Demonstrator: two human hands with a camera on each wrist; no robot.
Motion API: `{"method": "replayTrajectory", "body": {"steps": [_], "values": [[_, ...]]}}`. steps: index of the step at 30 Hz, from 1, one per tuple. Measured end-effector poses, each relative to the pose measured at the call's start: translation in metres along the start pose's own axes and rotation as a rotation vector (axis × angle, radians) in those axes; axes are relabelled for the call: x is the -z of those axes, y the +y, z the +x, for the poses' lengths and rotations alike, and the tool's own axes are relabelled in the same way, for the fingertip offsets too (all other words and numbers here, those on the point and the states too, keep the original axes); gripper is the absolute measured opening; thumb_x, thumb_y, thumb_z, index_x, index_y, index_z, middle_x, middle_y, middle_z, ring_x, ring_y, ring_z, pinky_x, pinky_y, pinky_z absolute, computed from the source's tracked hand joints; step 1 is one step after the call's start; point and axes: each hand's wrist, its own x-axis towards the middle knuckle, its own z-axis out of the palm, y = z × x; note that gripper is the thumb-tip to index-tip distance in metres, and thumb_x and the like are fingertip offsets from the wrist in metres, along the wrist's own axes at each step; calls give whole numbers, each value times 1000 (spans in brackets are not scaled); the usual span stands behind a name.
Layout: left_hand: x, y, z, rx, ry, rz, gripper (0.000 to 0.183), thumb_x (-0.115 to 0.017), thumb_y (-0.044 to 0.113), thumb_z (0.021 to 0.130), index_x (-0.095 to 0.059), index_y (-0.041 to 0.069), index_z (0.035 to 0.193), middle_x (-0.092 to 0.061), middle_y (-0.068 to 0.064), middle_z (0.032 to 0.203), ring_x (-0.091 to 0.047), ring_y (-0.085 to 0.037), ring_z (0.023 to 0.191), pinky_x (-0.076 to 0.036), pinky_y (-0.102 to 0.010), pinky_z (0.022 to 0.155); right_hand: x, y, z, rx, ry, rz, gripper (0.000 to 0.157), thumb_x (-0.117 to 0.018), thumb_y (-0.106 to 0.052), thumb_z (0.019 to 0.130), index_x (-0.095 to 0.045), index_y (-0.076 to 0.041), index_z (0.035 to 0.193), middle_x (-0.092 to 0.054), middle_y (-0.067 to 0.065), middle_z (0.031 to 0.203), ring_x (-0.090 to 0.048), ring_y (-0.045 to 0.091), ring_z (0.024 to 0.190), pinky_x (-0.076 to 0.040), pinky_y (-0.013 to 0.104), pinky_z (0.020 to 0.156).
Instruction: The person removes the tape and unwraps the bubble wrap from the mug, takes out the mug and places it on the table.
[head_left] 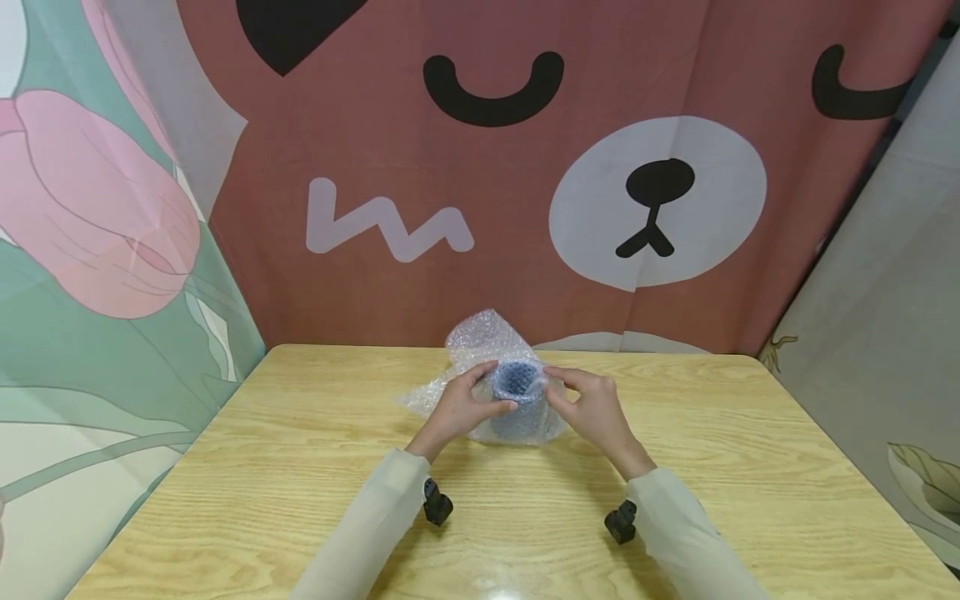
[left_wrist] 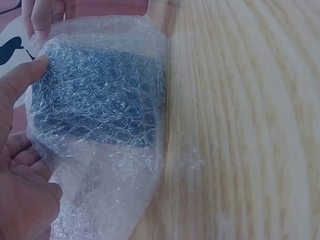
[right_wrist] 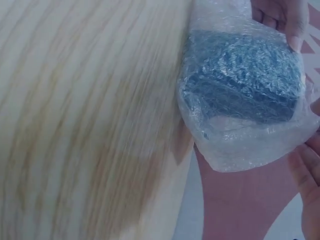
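A blue, cup-like cylinder (head_left: 516, 423) stands upright on the table, its open top facing up. Clear bubble wrap (head_left: 491, 340) surrounds it, and a loose length trails behind and to the left. My left hand (head_left: 457, 407) holds the wrapped cylinder at its top left, thumb in front of the rim and fingers behind. At the right of the rim, my right hand (head_left: 600, 410) pinches the bubble wrap between thumb and fingers. In the left wrist view the wrapped blue side (left_wrist: 100, 92) shows closely, with slack bubble wrap (left_wrist: 107, 185) beside it.
The wooden table (head_left: 315, 500) extends to both sides and toward me. Behind it hangs a curtain (head_left: 495, 183) with a printed animal face. Patterned cloths hang at left and right. Small black devices sit at both wrists.
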Motion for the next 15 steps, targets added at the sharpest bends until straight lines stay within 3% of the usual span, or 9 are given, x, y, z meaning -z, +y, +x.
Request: {"method": "replayTrajectory", "body": {"steps": [7,15], "values": [[-1,-1,0,0,4,-7,79,-83,32,77,-47,6,143,-47,-11,143,-38,-29,134,-33,-45,108,-2,-3,6,244,-47,-195,28,-79,-2,75,-73,2,102,-71,15,100,-70,30,89,-58,39,71],[-1,0,0,-6,4,5,78,-84,30,77,-47,5,142,-48,-12,142,-39,-29,134,-33,-43,108,-2,-8,10,338,-58,-283,25,-79,-1,73,-76,-3,98,-73,10,95,-70,25,84,-58,34,61]]}}
